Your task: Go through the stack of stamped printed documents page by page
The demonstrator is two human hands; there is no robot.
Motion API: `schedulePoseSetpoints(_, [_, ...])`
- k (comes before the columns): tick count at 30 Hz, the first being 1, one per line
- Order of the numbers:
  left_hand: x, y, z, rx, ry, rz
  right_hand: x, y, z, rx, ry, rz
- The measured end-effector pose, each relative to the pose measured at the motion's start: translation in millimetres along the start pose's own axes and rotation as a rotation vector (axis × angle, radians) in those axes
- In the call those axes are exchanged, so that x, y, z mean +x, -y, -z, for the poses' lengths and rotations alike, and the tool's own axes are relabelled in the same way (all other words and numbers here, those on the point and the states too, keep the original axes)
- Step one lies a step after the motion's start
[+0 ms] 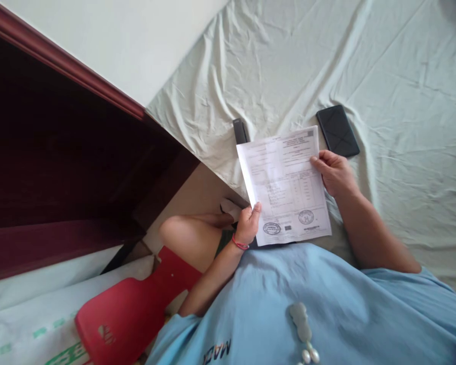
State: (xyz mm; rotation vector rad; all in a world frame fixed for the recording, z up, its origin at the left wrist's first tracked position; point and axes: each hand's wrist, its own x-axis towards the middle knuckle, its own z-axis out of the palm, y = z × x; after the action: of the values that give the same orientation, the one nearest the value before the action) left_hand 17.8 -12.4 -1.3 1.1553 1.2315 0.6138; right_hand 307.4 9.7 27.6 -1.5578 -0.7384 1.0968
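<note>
Well left of the stamped printed form (285, 177) is a red plastic seat (125, 314). The left hand (249, 223) pinches the form's lower left edge, thumb on top, and a small black object (240, 131) lies just past its upper left corner. The form is already lifted and opened out, print side up (two oval ink stamps are on its lower part). The right hand (336, 172) grips its right edge between thumb and curled fingers. Beyond its upper right lies a black phone-like slab (338, 131), unheld. What is left to do with the form cannot be told.
</note>
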Motion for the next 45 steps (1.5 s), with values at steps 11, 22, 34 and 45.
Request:
schedulePoseSetpoints(11, [0, -3, -15.2, -0.197, -0.097, 0.045, -37, 0, 19, -0.732, -0.020, -0.031])
schedulePoseSetpoints(22, [-6, -13, -21.6, -0.418, -0.052, 0.122, -44, 8, 29, -0.677, -0.047, -0.089])
schedulePoseSetpoints(34, [-6, -7, -21.5, -0.374, -0.084, 0.051, -51, 14, 20, -0.243, 0.038, -0.252])
schedulePoseSetpoints(45, [-8, -16, 1.7, 0.094, -0.011, 0.090, -43, -3, 29, -0.561, -0.080, -0.105])
